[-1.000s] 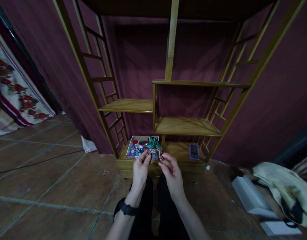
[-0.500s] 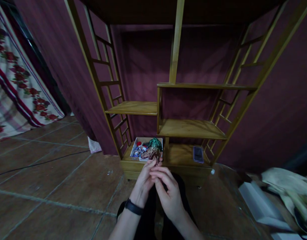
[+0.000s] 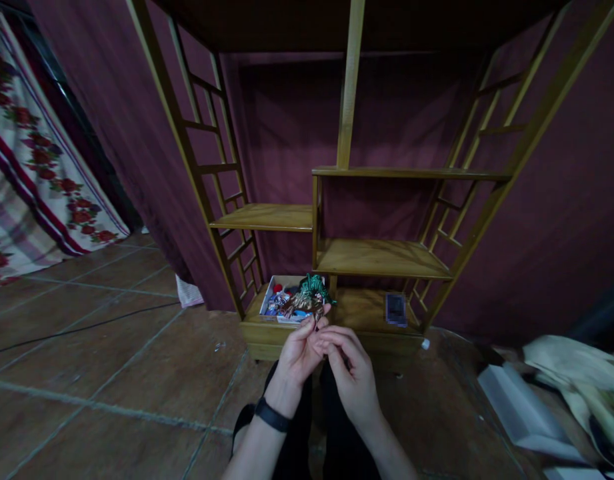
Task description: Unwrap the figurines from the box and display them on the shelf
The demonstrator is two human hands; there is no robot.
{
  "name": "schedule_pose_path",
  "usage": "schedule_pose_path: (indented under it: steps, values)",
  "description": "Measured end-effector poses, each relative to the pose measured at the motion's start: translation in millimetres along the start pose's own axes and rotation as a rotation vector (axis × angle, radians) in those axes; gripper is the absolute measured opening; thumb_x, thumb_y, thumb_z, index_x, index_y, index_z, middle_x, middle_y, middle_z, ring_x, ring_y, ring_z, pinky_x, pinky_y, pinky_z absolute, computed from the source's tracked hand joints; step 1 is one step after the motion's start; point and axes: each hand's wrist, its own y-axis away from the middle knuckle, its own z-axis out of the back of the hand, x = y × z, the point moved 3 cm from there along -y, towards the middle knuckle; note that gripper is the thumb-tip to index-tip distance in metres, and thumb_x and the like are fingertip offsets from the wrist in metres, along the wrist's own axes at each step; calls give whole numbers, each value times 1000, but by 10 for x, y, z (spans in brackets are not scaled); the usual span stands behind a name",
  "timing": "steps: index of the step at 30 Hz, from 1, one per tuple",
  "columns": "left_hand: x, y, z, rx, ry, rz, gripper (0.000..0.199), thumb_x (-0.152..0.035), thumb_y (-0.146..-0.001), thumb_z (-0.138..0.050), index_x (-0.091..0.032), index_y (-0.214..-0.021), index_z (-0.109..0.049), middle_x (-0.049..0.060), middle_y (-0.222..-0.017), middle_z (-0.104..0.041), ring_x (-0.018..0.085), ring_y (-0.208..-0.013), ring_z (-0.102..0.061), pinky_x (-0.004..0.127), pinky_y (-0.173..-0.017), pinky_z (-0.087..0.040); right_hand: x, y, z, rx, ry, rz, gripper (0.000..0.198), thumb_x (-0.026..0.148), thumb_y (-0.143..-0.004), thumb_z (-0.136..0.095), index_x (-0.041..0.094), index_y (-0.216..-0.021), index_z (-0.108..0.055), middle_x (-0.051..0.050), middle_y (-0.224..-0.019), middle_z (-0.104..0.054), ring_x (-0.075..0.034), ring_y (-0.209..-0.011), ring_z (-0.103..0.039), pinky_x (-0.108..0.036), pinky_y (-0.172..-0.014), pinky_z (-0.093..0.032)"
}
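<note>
My left hand (image 3: 301, 352), with a dark band on its wrist, is palm up with thumb and fingers closed on a small dark brown strand-like piece (image 3: 317, 317). My right hand (image 3: 351, 367) meets the left fingertips, its thumb and fingers pinched together; what they hold, if anything, I cannot make out. Just beyond my fingers a glossy bundle of green and tan strands (image 3: 311, 288) rises over the right side of a shallow white box (image 3: 265, 303). Whether the brown piece joins that bundle is unclear. Small mixed items, one of them red (image 3: 278, 289), fill the box's left part.
The box stands on the low base of a wooden shelf unit (image 3: 387, 257). A dark flat rectangular item (image 3: 396, 310) lies on the base at right. A cable (image 3: 101, 321) crosses the tiled floor at left. A white carton (image 3: 527, 413) and pale cloth (image 3: 577, 373) lie at right.
Both hands have shifted slightly right, and the left palm has opened more to view. The green and tan bundle now reaches farther right, past the box's edge.
</note>
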Motion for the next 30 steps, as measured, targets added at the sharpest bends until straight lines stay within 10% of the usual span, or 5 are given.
schedule_pose_path:
  steps: [10, 30]
  values:
    - [105, -65, 34, -55, -83, -43, 24, -18, -77, -59, -15, -100, -61, 4, -80, -60, 9, -67, -57, 21, -60, -48, -120, -71, 201, -85, 10, -21, 21, 22, -83, -48, 24, -93, -66, -6, -104, -58, -18, -99, -54, -34, -88, -45]
    - [-74, -339, 29, -330, -766, -610, 31, -29, -70, -65, -19, -94, -49, -5, -64, -54, 7, -54, -50, 19, -53, -38, -542, -493, 534, -125, -96, -194, 35, 28, -76, -57, 26, -111, -58, -6, -114, -57, -19, -100, -56, -33, -86, -46]
